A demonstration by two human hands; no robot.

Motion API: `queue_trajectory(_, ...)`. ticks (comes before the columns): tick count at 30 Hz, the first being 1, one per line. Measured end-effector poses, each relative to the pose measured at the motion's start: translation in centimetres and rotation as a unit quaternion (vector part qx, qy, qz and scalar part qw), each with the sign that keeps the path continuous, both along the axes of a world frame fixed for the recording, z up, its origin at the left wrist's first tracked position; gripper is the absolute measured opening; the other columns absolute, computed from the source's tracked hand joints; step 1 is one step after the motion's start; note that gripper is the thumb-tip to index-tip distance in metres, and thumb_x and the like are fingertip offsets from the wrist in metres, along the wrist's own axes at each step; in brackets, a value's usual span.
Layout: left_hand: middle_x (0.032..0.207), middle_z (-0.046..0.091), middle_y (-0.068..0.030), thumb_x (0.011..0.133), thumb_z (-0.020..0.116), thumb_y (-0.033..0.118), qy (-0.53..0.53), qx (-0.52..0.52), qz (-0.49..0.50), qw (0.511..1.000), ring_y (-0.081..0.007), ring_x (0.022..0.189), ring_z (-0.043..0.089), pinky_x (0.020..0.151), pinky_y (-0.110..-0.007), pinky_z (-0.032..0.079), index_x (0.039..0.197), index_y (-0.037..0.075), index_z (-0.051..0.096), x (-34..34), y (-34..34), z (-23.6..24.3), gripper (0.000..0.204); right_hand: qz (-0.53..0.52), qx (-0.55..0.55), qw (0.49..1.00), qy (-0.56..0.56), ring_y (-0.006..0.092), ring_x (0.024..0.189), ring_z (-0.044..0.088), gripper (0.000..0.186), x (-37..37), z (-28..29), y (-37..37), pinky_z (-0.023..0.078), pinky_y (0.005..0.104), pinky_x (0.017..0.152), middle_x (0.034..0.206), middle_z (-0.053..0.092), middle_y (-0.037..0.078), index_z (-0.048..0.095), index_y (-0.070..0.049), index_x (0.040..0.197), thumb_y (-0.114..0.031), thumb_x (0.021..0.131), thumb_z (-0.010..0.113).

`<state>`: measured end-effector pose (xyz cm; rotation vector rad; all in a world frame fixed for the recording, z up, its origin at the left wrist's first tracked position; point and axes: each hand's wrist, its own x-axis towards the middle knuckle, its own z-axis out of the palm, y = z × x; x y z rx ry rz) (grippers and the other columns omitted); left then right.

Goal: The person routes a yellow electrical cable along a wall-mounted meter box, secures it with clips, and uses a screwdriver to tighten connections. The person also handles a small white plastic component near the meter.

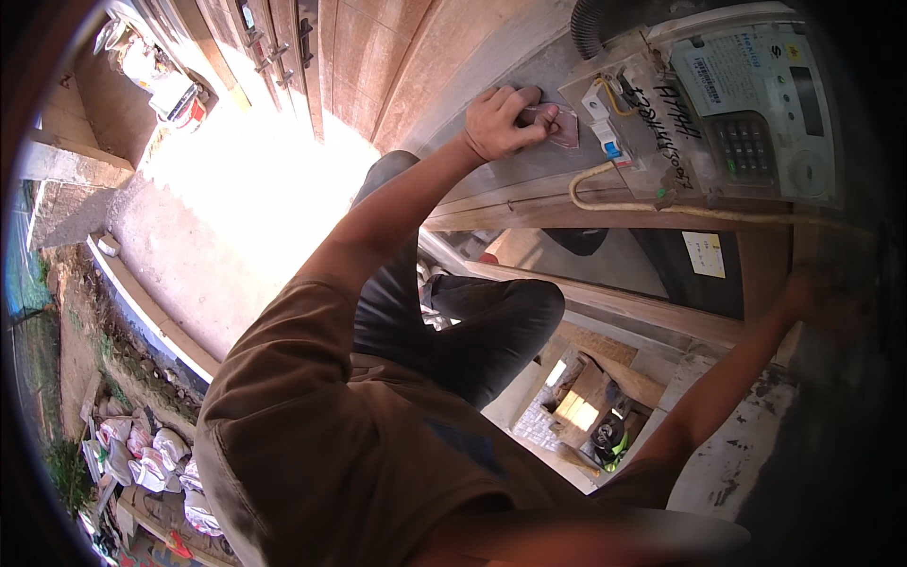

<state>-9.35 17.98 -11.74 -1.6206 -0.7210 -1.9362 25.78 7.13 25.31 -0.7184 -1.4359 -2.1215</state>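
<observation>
My left hand [507,121] is up at the grey wall panel, its fingers curled onto a small pinkish, see-through piece [568,129] that looks like thin plastic. Just right of it sits a clear-covered breaker box [631,142] with a white switch that has a blue lever. Joined to that box is a pale electricity meter [756,104] with a keypad and a small display. A yellowish cable [605,201] loops out below the breaker. My right hand [831,295] reaches to the far right by a wooden frame; shadow and blur hide its fingers.
A dark window pane [652,269] in a wooden frame lies below the meter. A ribbed grey conduit [587,28] runs above it. Wooden doors with bolts [269,57] stand at the upper left, near a sunlit floor. Filled bags [151,463] lie outside at lower left.
</observation>
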Motion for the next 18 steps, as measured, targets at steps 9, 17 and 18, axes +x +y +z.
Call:
queue_trajectory(9,0.111,0.057,-0.0109,0.082,0.077,0.028,-0.202,-0.098,0.062,0.972,-0.0311,0.107,0.052,0.093,-0.048,0.038,0.116,0.016,0.064,3.1,2.0,0.8,0.038,-0.014,-0.030,0.996,0.083,0.0446,0.118,0.053,0.056,-1.7,-0.4,-0.3,0.039,0.0615,0.091,0.133,0.052,0.024,0.057,-0.008,0.135,-0.054,0.103,0.046)
queue_trajectory(17,0.120,0.050,-0.0165,0.084,0.073,0.047,-0.210,-0.133,0.052,0.967,-0.0347,0.111,0.044,0.093,-0.051,0.032,0.126,0.008,0.057,2.5,1.2,1.4,0.060,0.016,-0.056,0.997,0.059,0.0435,0.120,0.053,0.055,-1.7,-0.6,-0.4,0.039,0.0618,0.092,0.135,0.051,0.023,0.058,-0.008,0.133,-0.052,0.104,0.046)
queue_trajectory(18,0.121,0.050,-0.0173,0.084,0.073,0.046,-0.238,-0.169,0.055,0.955,-0.0346,0.111,0.044,0.093,-0.051,0.032,0.127,0.007,0.057,2.3,1.8,1.9,0.060,0.003,-0.048,0.996,0.073,0.0433,0.120,0.053,0.054,-1.5,-0.7,-0.4,0.039,0.0616,0.093,0.136,0.050,0.023,0.058,-0.008,0.134,-0.052,0.104,0.046)
